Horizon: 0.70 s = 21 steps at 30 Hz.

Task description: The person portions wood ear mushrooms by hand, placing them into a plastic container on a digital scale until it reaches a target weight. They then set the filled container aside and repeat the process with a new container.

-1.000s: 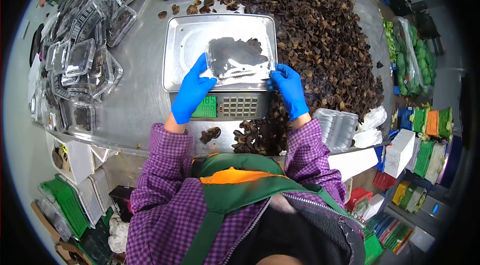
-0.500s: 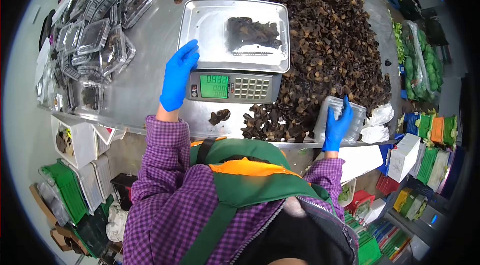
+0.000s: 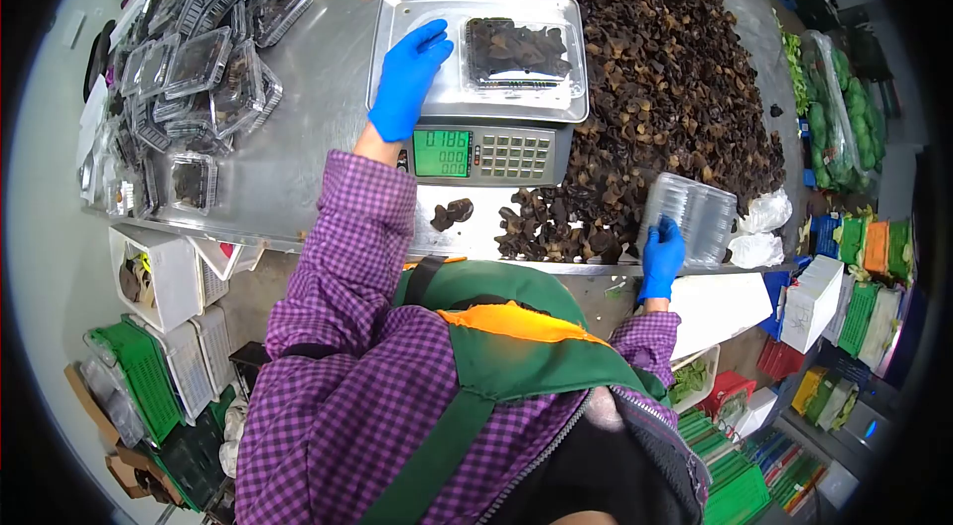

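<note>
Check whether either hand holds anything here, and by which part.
The right hand grips the stack of empty clear containers at its near corner. The left hand lies flat on the scale tray beside the filled container, holding nothing.

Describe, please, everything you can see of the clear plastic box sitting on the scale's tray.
The clear plastic box is a shallow, rectangular clamshell of thin, glossy plastic with ribbed edges. It lies flat on the right half of the steel scale tray, lid apparently down, filled with dark, curled fungus pieces seen through the top. The left hand, in a blue glove, rests on the tray by its left edge; contact with the box cannot be told.
</note>
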Available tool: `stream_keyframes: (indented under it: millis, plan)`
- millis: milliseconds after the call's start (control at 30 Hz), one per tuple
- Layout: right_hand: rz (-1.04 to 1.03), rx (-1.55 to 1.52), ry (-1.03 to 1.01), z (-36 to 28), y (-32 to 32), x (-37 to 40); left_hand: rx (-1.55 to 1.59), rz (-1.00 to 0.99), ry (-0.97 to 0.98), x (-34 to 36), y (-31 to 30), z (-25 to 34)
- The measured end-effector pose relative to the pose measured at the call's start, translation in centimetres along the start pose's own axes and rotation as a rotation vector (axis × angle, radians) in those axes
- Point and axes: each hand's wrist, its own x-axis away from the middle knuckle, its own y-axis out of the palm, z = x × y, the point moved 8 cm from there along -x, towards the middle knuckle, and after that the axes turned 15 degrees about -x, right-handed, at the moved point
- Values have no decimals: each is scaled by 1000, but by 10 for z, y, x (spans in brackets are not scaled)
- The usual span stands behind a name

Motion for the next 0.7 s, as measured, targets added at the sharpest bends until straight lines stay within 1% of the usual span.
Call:
stream_keyframes:
  millis: [33, 100, 133, 167, 200, 233, 267, 300, 333, 367, 400, 433, 500, 567, 600, 633, 667, 700]
  plan:
    - [0, -1, -2, -12, -8, 0, -5, 24, 18, -9, 1, -4]
    - [12, -103, 109, -21, -27, -2, -9, 57, 39, -36, 9, -22]
    - [47, -232, 48, -3, -33, -8, -86, 79, 44, -54, 15, -38]
    - [16, -231, 40, -6, -39, -9, -168, 117, 52, -67, 13, -40]
    - [-18, -209, 58, -2, -43, -11, -284, 10, 26, -69, 20, -32]
    - [-52, -307, 51, -2, -43, -12, -402, -83, -4, -69, 28, -21]
    - [-102, -347, 91, 5, -42, -13, -512, 175, 133, -80, 30, -43]
    - [-136, -377, 180, 25, -41, -17, -62, -153, 151, -86, 51, -45]
    - [-118, -439, 179, 35, -43, -21, 24, -220, 97, -99, 64, -70]
    - [-148, -450, 200, 42, -42, -26, -35, -180, 74, -75, 50, -35]
    - [-114, -449, 156, 37, -47, -31, 38, -162, 118, -61, 43, -16]
    - [-71, -445, 117, 32, -57, -36, 208, -75, 97, -56, 38, -20]
    - [-25, -144, 37, 21, -84, -49, 426, -86, -32, -40, 25, -25]
    - [96, -141, -43, -3, -108, -53, 318, 81, 17, -29, -23, -23]
    - [135, -137, -12, -10, -118, -56, 422, 41, 10, -22, -51, -9]
    - [175, -130, 23, -18, -129, -58, 406, 34, 41, -22, -83, -10]
    - [193, -105, -18, -42, -135, -57, 427, 163, 323, -16, -131, 0]
    - [219, -75, -48, -63, -135, -53, 370, 319, 267, -22, -179, -14]
